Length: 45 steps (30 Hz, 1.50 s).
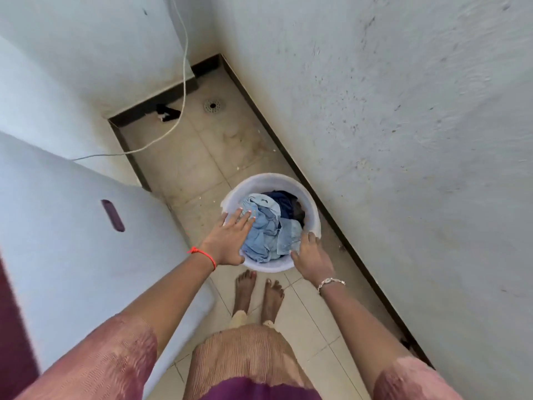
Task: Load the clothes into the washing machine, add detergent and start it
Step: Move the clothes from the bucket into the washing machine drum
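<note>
Left hand [227,241] lay flat over the clothes [268,226] in the bucket [271,179], grip released. Right hand [313,256] sat at its rim, grip unclear tbh.

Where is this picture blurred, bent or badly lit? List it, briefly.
Head view: the sleeves at the bottom edge are smeared with blur; the bucket and clothes at centre are fairly sharp; the wide lens stretches the picture's edges and leans the wall outward; light is soft and even, shadows faint, no glare.
</note>
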Motion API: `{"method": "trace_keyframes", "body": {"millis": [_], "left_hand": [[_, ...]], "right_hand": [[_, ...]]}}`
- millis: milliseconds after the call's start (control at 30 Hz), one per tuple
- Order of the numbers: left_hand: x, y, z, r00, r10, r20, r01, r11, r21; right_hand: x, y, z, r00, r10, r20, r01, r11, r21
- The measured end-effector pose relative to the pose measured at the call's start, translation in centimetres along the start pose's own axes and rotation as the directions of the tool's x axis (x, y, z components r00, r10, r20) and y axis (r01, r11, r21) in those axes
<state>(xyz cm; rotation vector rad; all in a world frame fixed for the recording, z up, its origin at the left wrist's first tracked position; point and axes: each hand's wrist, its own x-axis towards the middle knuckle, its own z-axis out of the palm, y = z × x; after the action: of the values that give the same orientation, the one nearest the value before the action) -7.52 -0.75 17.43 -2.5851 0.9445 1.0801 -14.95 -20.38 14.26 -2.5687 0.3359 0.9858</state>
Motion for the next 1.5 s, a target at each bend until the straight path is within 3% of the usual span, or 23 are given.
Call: {"method": "trace_keyframes", "body": {"millis": [100, 300, 400, 500, 733, 1000, 1200, 1333, 1433, 1500], "left_hand": [[5.0, -1.0, 3.0, 0.997, 0.063, 0.045, -0.068, 0.987, 0.143], [15.1, -2.9, 10.0, 0.983, 0.184, -0.007, -0.171, 0.928, 0.330], [19.4, -3.6, 13.0, 0.987, 0.159, 0.004, -0.148, 0.910, 0.386], [22.8, -4.2, 15.5, 0.994, 0.104, -0.025, -0.086, 0.919, 0.384], [28.1, -5.1, 20.9, 0.999, -0.006, -0.036, 0.018, 0.942, 0.334], [31.8, -5.0, 24.9, 0.991, 0.044, -0.124, -0.004, 0.951, 0.308], [32.4, -5.8, 26.7, 0.977, 0.116, -0.180, -0.051, 0.941, 0.333], [32.4, -5.8, 26.6, 0.973, 0.138, -0.184, -0.084, 0.958, 0.275], [31.5, -5.5, 25.8, 0.971, 0.148, -0.188, -0.105, 0.969, 0.221], [30.5, -5.2, 25.0, 0.978, 0.129, -0.167, -0.106, 0.985, 0.139]], "right_hand": [[4.6, 0.4, 4.1, 0.997, -0.003, 0.082, 0.007, 0.999, -0.043], [13.9, 2.0, 11.8, 0.986, -0.099, 0.132, 0.127, 0.966, -0.223], [17.9, 3.2, 14.9, 0.968, -0.164, 0.192, 0.213, 0.938, -0.274], [20.9, 4.0, 17.3, 0.950, -0.201, 0.239, 0.278, 0.892, -0.356], [25.6, 5.0, 22.3, 0.968, -0.222, 0.118, 0.251, 0.872, -0.420], [28.4, 5.5, 25.9, 0.972, -0.225, -0.069, 0.170, 0.873, -0.458], [29.4, 5.1, 26.1, 0.965, -0.263, 0.014, 0.243, 0.865, -0.438], [29.6, 5.7, 24.6, 0.936, -0.350, 0.025, 0.339, 0.883, -0.324], [28.4, 5.9, 22.5, 0.904, -0.383, 0.191, 0.425, 0.857, -0.291], [26.9, 5.4, 21.1, 0.906, -0.376, 0.196, 0.419, 0.864, -0.278]]}}
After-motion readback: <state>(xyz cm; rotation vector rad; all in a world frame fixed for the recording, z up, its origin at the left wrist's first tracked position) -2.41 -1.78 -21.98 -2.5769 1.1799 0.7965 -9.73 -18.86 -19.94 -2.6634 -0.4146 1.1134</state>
